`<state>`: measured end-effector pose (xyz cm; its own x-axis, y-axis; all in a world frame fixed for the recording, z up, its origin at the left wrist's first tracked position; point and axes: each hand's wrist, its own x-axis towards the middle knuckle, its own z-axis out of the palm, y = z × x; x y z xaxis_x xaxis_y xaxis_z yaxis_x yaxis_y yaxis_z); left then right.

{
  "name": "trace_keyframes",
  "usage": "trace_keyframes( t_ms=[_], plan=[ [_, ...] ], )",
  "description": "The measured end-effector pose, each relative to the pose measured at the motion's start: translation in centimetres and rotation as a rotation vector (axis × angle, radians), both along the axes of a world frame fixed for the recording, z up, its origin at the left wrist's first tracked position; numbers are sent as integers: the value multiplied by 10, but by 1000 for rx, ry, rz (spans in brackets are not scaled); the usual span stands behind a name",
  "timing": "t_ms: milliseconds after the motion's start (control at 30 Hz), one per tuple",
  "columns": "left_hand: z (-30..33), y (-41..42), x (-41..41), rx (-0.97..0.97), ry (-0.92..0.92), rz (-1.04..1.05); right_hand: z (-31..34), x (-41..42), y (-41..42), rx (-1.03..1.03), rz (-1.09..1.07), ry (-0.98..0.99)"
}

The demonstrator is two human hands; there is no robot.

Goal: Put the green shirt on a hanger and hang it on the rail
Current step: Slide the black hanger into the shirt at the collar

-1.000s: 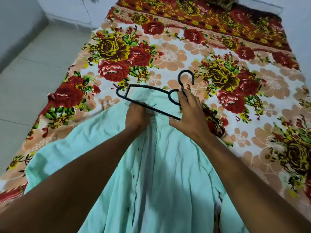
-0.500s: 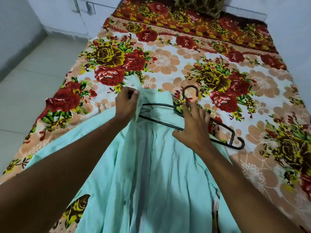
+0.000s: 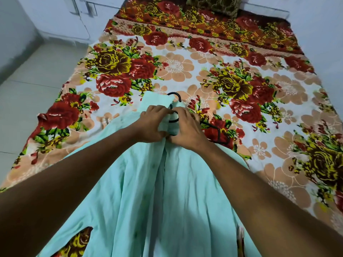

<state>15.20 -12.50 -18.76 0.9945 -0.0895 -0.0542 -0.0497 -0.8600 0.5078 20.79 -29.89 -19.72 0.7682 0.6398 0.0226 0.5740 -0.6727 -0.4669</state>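
your left hand pinches the collar of the pale green cotton shirt at frame centre on the floral bed; your right hand grips the black wire hanger. its exposed right arm may slip out, since only one shoulder looks threaded.

Bed: big, fills most of the view, runs from 6 o'clock up to 12 o'clock.
Bed sheet: white with red, yellow and tan flowers; dark red band at 12 o'clock.
Cushion: dark with gold pattern, on the far end at 12 o'clock.
Green shirt: spread on the sheet from the middle down to 6 o'clock, lying open.
Hanger: black, partly under the shirt collar; hook at 12 o'clock of the collar, one arm sticking out on the sheet toward 3 o'clock.
Floor: pale tiles, beside the bed at 9 o'clock.
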Motion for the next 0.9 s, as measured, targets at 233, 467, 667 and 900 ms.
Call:
trace_keyframes(
  t_ms=[233,467,667,900],
  plan=[
    [0,2,11,467,-16,-174,1,1,-2,148,42,-105],
    [-7,3,11,343,-84,-57,0,-5,-5,179,87,-245],
    [-4,16,16,190,-51,33,-22,-62,-13,365,-188,-513],
    [2,20,18,70,-129,87,-41,-53,33,30,-508,-77]
  ],
)
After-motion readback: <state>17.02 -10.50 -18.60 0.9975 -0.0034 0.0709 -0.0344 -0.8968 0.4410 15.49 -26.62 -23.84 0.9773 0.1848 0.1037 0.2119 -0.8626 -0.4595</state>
